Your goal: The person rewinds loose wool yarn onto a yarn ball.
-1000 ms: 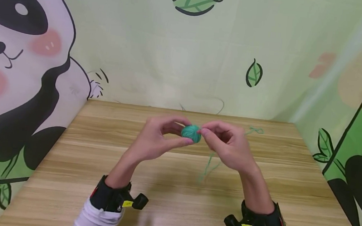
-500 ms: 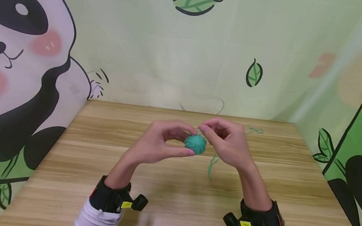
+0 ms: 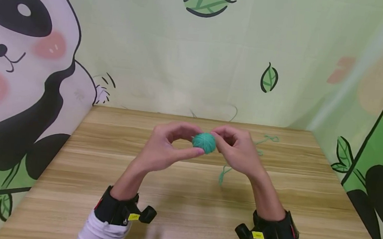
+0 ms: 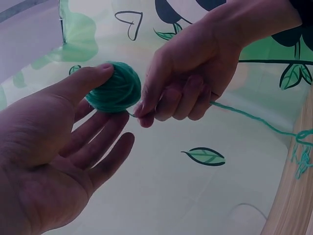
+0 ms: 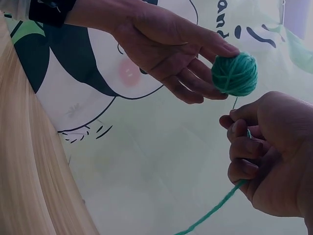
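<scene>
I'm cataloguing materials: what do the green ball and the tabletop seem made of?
Green ball: apparently matte yarn, shown by its wound strands; wool or acrylic, I can't tell. Tabletop: wood or wood-look laminate with a soft sheen, judging by its grain streaks.

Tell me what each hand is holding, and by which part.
The left hand holds the yarn ball by opposite sides; the right hand pinches the yarn strand close to the ball.
</scene>
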{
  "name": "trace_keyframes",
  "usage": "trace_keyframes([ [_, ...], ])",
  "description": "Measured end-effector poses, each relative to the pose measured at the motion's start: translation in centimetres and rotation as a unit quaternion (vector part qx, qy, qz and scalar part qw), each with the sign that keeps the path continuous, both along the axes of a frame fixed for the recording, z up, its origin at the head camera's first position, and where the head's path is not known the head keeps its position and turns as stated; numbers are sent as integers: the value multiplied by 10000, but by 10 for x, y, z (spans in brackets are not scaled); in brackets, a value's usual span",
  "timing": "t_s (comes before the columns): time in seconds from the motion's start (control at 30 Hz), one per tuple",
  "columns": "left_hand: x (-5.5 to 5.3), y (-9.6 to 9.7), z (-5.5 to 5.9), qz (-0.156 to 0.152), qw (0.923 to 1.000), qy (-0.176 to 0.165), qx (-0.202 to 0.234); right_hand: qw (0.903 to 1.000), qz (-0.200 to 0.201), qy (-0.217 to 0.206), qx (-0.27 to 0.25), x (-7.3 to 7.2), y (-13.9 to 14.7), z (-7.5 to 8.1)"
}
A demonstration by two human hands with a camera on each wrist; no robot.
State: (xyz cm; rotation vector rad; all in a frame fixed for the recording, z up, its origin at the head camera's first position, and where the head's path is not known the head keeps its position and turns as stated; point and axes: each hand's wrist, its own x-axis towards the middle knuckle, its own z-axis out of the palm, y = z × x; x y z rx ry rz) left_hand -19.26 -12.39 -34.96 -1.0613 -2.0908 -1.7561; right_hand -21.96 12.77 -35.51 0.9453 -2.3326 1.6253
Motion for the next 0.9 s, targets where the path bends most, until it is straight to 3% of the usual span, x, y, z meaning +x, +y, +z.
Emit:
trace_keyframes([
  [0.27,-3,0,-1,154,9994,115,303,9990,119,-7,426,1,-3,0],
  [0.63,-7,0,-2,692,9959,251,527,9899,685,646,1056,8,-8,2],
  [0.9,-12,2,-5,830,9943,485,459,9883,867,700,1043,15,-8,9],
])
